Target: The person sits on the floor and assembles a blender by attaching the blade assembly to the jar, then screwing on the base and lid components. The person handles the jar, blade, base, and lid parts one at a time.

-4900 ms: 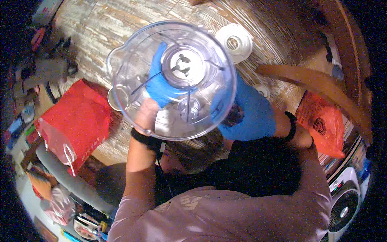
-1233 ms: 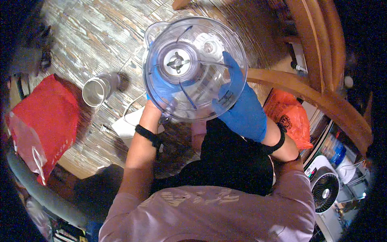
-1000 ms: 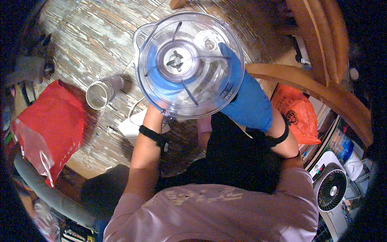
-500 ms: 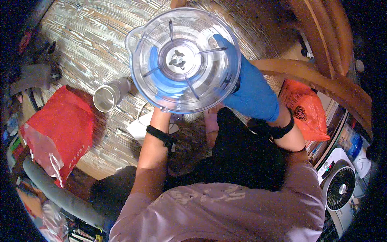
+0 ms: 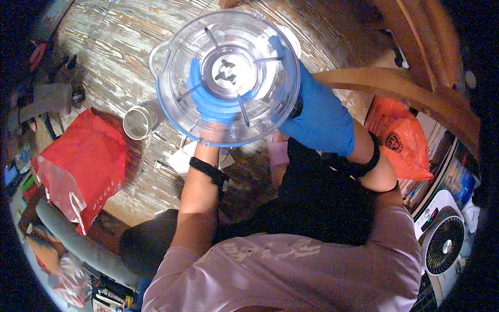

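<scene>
A clear blender jar (image 5: 236,32) is held up in front of me, its wide mouth and pouring lip facing me. Inside, the metal blade (image 5: 226,73) shows at the bottom. Both my hands wear blue gloves. Through the jar's wall I see my left hand (image 5: 214,108) curled around its lower part from beneath. On the jar's right side, my right hand (image 5: 292,78) grips it where the handle seems to be; the fingers are partly hidden behind the clear wall. A pale cylindrical container (image 5: 139,123) stands left of the jar.
A red bag (image 5: 86,161) sits at the left, beside a grey curved edge (image 5: 93,236). A white object (image 5: 182,160) lies on the wood-patterned floor (image 5: 114,57) below the jar. Rightward are an orange plastic bag (image 5: 403,140), curved wooden furniture (image 5: 384,83) and a small fan (image 5: 443,244).
The jar has shifted slightly left with both hands on it. Through its wall, the left hand's fingers now appear nearer the base and more plainly.
</scene>
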Available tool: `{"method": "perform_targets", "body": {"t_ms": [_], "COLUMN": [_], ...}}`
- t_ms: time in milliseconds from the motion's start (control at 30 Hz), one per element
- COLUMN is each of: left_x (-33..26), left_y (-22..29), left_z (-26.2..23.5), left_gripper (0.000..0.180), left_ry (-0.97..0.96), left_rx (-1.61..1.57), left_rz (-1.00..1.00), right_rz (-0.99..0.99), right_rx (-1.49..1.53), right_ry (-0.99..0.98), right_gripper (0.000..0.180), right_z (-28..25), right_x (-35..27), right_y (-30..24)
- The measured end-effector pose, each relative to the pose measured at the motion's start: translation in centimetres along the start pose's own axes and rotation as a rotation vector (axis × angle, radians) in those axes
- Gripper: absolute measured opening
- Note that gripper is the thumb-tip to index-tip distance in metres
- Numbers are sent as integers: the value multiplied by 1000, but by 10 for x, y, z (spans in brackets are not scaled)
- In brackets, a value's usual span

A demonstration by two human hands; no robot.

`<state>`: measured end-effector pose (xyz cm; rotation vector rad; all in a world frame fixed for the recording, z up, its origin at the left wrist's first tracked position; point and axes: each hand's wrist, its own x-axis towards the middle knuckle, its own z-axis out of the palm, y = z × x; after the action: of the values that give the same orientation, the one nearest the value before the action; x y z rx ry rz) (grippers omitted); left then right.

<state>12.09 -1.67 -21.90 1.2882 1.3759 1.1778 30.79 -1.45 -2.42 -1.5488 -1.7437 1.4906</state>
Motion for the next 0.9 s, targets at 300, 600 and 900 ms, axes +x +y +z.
{"method": "perform_targets", "body": {"t_ms": [300,600,900], "left_x": [20,31,32], "left_y": [53,38,18], "left_z": [-40,-39,-38], "left_gripper": [78,128,105], "left_ry": [-222,-499,-428], "left_rx": [251,-522,-662], "left_rz": [80,-380,-463], "right_rz": [-230,-162,-140], "right_rx": [-60,63,94], "right_ry": [8,-265,-9], "right_gripper": [93,89,85], "right_z": [-6,-69,-16], "right_x": [7,29,31], "right_y": [-1,-9,-11]}}
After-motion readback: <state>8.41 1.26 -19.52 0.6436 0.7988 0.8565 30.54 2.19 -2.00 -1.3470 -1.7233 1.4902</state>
